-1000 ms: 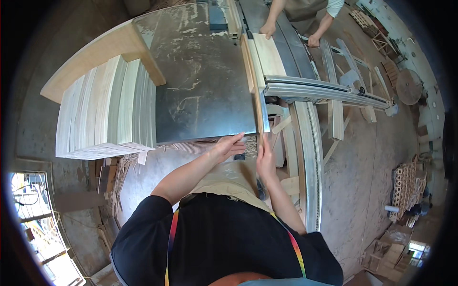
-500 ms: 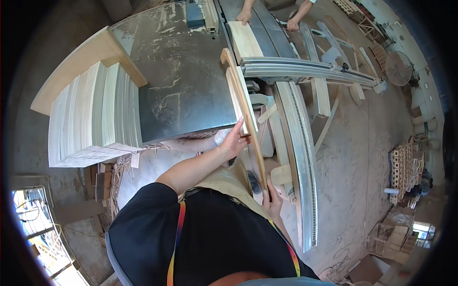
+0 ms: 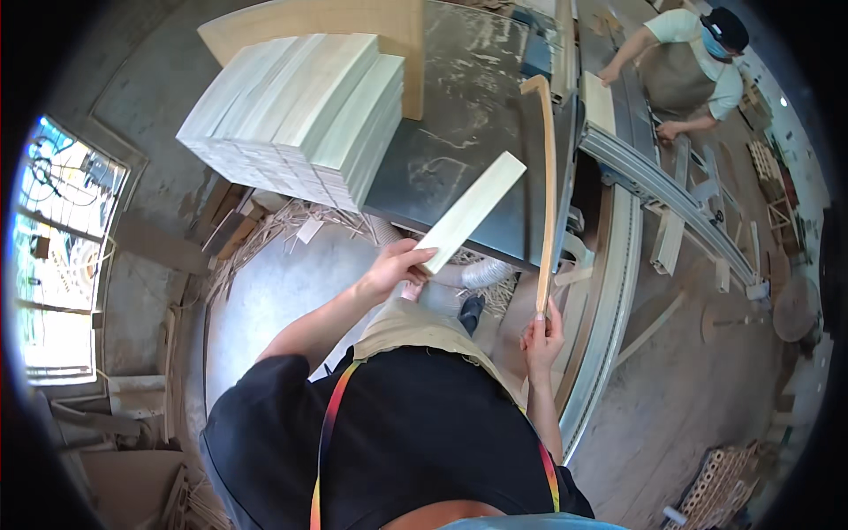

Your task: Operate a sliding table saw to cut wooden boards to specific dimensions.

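My left hand (image 3: 397, 268) grips one end of a pale, flat wooden board (image 3: 473, 212), which slants up and away over the near edge of the dark machine table (image 3: 442, 168). In my right hand (image 3: 542, 334) is the near end of a long, thin wooden stick (image 3: 548, 194) with a hooked far tip. The stick lies along the table's right side. Left of the board, a tall stack of similar pale boards (image 3: 309, 97) stands on the table.
A large wooden panel (image 3: 411, 53) stands behind the stack. An aluminium fence (image 3: 671, 190) and a sliding rail (image 3: 614, 265) run along the right. Across the machine a co-worker (image 3: 693, 66) rests a hand on another board (image 3: 598, 102). Offcuts and a ribbed hose (image 3: 486, 274) lie below the table.
My left hand has drawn a board away from beside the stick and swung it left toward the stack. My right hand still holds the stick. The view has turned left, bringing more of the co-worker in.
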A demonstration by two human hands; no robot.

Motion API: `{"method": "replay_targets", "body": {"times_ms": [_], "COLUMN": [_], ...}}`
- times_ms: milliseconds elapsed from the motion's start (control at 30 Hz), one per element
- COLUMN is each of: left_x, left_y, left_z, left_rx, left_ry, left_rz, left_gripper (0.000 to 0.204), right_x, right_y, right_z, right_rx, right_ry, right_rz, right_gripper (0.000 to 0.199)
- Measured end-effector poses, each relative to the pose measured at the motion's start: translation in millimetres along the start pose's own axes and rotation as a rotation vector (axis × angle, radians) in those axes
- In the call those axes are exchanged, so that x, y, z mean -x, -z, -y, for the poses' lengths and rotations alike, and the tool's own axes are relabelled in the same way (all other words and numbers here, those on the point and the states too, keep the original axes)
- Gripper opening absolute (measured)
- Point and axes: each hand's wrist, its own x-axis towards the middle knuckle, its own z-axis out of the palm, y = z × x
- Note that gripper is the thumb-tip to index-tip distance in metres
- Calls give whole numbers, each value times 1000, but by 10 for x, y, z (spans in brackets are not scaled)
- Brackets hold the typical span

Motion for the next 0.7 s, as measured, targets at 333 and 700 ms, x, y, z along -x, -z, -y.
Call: {"method": "replay_targets", "body": {"times_ms": [333, 700], "left_x": [1333, 1311], "left_y": [686, 1273], "left_z": [-558, -684], "left_rx": [171, 264], "left_ry": [-410, -368], "left_rz": [-269, -261], "left_gripper": [32, 39], "right_x": [269, 737], "right_y": [-268, -216], "right_z": [-620, -874], "right_rx": [-120, -54], "right_ry": [-132, -87], "right_rz": [205, 175], "right_gripper": [47, 48]}}
